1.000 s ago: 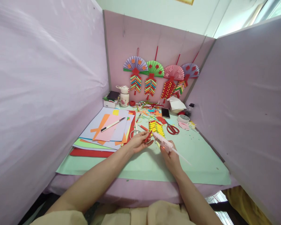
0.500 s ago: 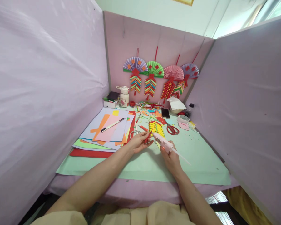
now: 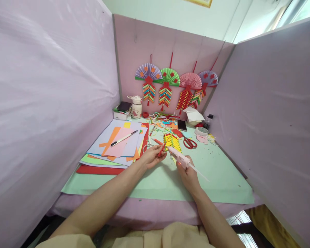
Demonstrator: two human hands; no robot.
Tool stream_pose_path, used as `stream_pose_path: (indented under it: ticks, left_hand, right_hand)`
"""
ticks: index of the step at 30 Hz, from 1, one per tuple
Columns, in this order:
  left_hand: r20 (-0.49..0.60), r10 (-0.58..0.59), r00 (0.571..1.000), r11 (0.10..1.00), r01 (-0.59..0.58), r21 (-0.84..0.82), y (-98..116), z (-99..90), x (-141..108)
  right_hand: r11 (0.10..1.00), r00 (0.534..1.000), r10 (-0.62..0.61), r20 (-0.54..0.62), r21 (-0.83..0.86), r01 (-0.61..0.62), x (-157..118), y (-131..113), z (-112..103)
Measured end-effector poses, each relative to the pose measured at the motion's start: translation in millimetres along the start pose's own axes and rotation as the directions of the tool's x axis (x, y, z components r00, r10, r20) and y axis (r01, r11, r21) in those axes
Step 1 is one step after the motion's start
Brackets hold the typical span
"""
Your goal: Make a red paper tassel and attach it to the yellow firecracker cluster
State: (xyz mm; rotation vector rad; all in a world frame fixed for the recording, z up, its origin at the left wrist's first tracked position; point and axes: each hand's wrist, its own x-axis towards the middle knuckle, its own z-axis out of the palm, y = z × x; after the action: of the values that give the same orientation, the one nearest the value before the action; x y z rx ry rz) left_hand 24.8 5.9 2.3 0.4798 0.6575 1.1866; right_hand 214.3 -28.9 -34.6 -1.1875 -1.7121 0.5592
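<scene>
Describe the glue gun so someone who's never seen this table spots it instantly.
Find the pale green tabletop. Near its middle, in the right hand, is the glue gun. Its pale pink body, with a whitish stick poking out behind, sets it apart from the red-handled scissors beyond.

Arranged as a paper-craft workshop booth | enclosed by lilac partitions (image 3: 51, 86) | hung at back with folded-paper fans (image 3: 170, 76) | stocked with coloured sheets (image 3: 116, 150), scissors (image 3: 185, 137), glue gun (image 3: 179, 157) and paper scraps (image 3: 166, 122)
</scene>
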Motion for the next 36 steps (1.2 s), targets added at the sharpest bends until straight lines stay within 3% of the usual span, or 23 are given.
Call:
stream_pose_path:
  ticks: [6,11,13,16,18,21,24,26,29,31,34,36]
  left_hand:
    - [0.002,0.015,1.0,0.999,-0.015,-0.044,1.9,-3.2,2.1]
    - [-0.011,0.015,1.0,0.999,-0.015,-0.039,2.4,-6.1,3.3]
    - [-0.013,0.01,1.0,0.999,-0.011,-0.038,2.8,-6.4,3.4]
    - [-0.044,-0.005,0.999,1.0,0.004,-0.021,2.9,-6.4,3.8]
    - [-0.065,-0.003,0.998,1.0,0.003,-0.004,2.6,-6.3,4.2]
    - [-0.095,0.026,0.995,1.0,-0.024,0.02,1.7,-6.2,5.2]
    - [-0.115,0.062,0.991,0.998,-0.058,0.04,0.8,-6.2,6.1]
    - [-0.11,0.088,0.99,0.994,-0.081,0.066,0.3,-6.1,6.4]
    - [-0.102,0.136,0.985,0.985,-0.123,0.117,-0.2,-5.7,6.2]
    - [-0.112,0.173,0.978,0.977,-0.157,0.141,-0.3,-5.5,5.9]
    - [-0.12,0.222,0.968,0.965,-0.201,0.167,-0.8,-5.5,5.6]
    - [-0.115,0.238,0.964,0.96,-0.216,0.178,-1.6,-5.5,5.7]
  right_hand:
    - [0.995,0.993,-0.025,-0.112,-0.101,0.014,1.6,0.7,-13.4]
    - [0.931,0.982,-0.045,-0.184,-0.363,-0.025,22.7,28.6,-69.3]
    - [0.833,0.989,0.055,-0.136,-0.541,-0.121,35.5,49.8,-97.5]
    - [0.572,0.956,0.232,-0.181,-0.77,-0.284,50.6,83.6,-130.5]
    - [0.429,0.926,0.318,-0.205,-0.839,-0.334,54.6,101.0,-142.6]
    - [0.309,0.896,0.387,-0.218,-0.885,-0.349,52.7,109.9,-147.3]
    - [0.255,0.892,0.329,-0.31,-0.88,-0.4,48.4,94.4,-137.1]
    - [0.334,0.906,0.279,-0.319,-0.852,-0.403,47.1,73.0,-119.6]
    - [0.665,0.971,0.239,-0.026,-0.724,-0.183,47.4,35.3,-76.2]
    - [0.788,0.96,0.206,0.187,-0.614,-0.05,47.9,13.7,-42.6]
    - [0.728,0.941,0.244,0.235,-0.685,-0.018,48.3,-6.2,-4.3]
    - [0.659,0.935,0.282,0.217,-0.752,-0.024,47.9,-11.1,7.6]
